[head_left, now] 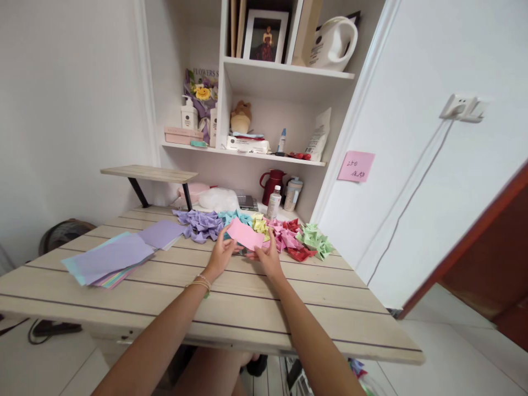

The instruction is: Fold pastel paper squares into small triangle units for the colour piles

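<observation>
A folded pink paper sheet (245,234) is held just above the wooden table (231,297) by both hands. My left hand (221,254) pinches its left edge, and my right hand (269,257) pinches its lower right edge. Behind the sheet lies a row of folded paper pieces: purple ones (199,224), teal ones (235,216), yellow ones (259,223), pink and red ones (289,237), green ones (314,238). A stack of flat coloured sheets (115,256), lilac on top, lies to the left of my left hand.
Against the wall stand a red jug (272,185), a small bottle (274,202) and a white cup (292,193). A small wooden riser shelf (149,175) sits at the back left. Wall shelves above hold boxes, bottles and a framed picture. A pink sticky note (356,166) is on the right wall.
</observation>
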Demonstrator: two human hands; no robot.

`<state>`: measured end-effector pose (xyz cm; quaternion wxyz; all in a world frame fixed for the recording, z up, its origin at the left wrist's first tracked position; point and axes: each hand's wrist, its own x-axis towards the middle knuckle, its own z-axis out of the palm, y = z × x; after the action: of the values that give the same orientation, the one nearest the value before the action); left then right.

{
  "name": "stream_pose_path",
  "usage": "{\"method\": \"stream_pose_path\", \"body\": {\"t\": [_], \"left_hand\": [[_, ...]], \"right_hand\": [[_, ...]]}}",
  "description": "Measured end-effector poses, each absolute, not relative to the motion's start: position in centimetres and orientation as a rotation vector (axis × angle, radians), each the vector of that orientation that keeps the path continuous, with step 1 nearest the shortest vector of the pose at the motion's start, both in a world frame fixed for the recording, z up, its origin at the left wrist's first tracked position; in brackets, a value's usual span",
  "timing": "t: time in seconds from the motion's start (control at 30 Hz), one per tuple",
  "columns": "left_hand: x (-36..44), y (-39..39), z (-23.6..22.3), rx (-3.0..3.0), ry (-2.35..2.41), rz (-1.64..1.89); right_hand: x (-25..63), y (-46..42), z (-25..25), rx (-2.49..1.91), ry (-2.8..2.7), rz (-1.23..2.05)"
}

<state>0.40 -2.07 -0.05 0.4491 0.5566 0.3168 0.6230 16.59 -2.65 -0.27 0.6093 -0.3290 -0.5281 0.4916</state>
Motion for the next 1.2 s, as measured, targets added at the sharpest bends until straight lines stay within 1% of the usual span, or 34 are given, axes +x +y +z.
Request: {"method": "stream_pose_path", "body": {"t": [0.17,0.3,0.4,0.47,0.57,0.67,0.87,1.03,1.2], "left_hand": [[0.0,-1.3,-0.4,1.222,0.853,1.632],[-0.7,-0.5,-1.1,1.143,0.98,1.721],[-0.7,-0.5,-1.3,1.142,0.997,1.693],[-0.4,-0.8,-1.1,1.174,0.943,1.638],[0.2,-1.3,-0.6,1.242,0.842,1.529],[0.5,-1.8,-0.1,1.31,0.843,1.46],[0.5,-2.2,0.0,1.407,0.898,1.445],[0.3,-2.1,0.1,1.185,0.831,1.589],[0.1,-1.9,0.0,1.232,0.889,1.414]], "right_hand": [[16.3,-3.3,-0.4,-0.756,-1.611,1.096],[16.4,-3.3,-0.4,-0.809,-1.899,0.89],[16.6,-3.1,-0.1,-0.826,-1.844,0.753],[16.8,-2.9,0.1,-0.84,-1.741,0.737],[17.2,-2.5,0.1,-0.932,-1.597,0.778],[17.4,-2.2,0.0,-1.019,-1.427,0.846],[17.0,-2.4,0.3,-0.811,-1.06,1.162],[16.7,-2.5,0.1,-0.853,-1.176,1.236],[16.7,-2.1,-0.5,-0.83,-1.275,1.208]]}}
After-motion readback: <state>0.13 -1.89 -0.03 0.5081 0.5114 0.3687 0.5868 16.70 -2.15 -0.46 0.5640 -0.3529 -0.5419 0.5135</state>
